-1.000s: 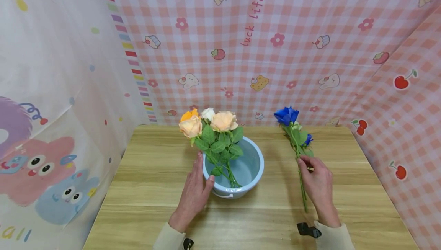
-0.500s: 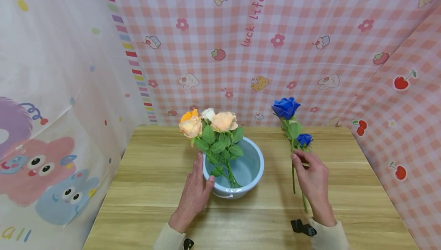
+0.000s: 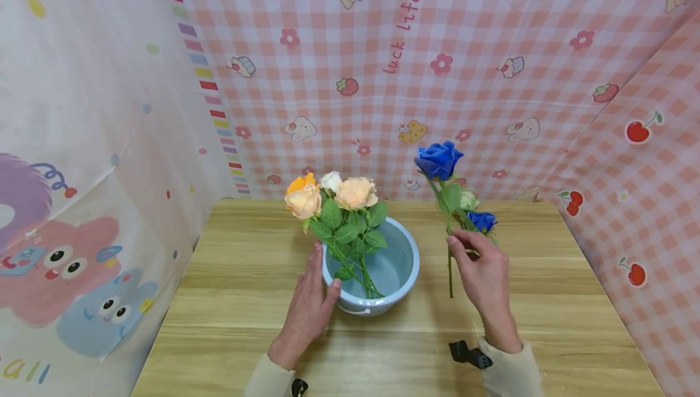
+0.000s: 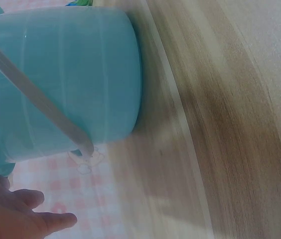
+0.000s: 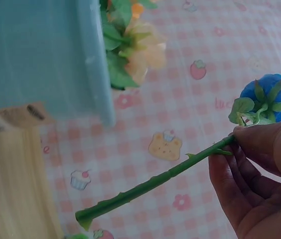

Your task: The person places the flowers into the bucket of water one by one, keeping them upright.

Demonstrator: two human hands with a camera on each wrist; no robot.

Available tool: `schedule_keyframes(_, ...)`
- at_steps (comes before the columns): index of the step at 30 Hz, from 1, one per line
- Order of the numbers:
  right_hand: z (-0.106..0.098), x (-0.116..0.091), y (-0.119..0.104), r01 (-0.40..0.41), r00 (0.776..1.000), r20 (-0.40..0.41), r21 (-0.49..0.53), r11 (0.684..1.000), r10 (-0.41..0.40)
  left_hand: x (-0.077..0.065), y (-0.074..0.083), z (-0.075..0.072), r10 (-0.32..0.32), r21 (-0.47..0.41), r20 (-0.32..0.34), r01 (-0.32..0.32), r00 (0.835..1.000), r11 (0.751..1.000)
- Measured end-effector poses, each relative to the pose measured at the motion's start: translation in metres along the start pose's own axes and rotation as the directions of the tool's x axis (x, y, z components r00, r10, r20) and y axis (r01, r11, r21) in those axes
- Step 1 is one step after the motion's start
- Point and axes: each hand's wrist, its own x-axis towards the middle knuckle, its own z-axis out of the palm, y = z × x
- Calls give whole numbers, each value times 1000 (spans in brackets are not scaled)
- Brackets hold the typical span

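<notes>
My right hand (image 3: 483, 278) pinches the green stem of a blue rose (image 3: 439, 160) between thumb and fingers, right of the bucket. In the right wrist view its thorny stem (image 5: 155, 181) sticks out from the fingertips, the cut end hanging free. My left hand (image 3: 308, 306) rests with relaxed, fairly straight fingers against the near left side of a light blue bucket (image 3: 414, 263). Leaning in that bucket are two peach roses (image 3: 355, 193), an orange rose (image 3: 299, 182) and a white rose (image 3: 330, 181). The left wrist view shows the bucket's wall and its pale handle (image 4: 41, 99).
Another blue rose (image 3: 482, 221) and a pale green-white flower (image 3: 468, 200) lie on the wooden table (image 3: 246, 275) behind my right hand, their stems mostly hidden by it. A pink checked cloth (image 3: 437, 32) hangs along the table's back edge.
My right hand has lifted one blue rose from the others and moved it up and left toward the bucket. The left hand, bucket and its flowers have stayed put.
</notes>
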Motion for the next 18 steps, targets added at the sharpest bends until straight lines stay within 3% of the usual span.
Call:
schedule_keyframes(11, 11, 8, -26, 27, 1000, 11, 165, 986, -29, 0, 0, 0, 7, -9, -6, -7, 1000, 1000)
schedule_keyframes(18, 18, 10, -39, -12, 999, 41, 245, 970, 2, 0, 0, -1, 10, -12, -7, -10, 1000, 1000)
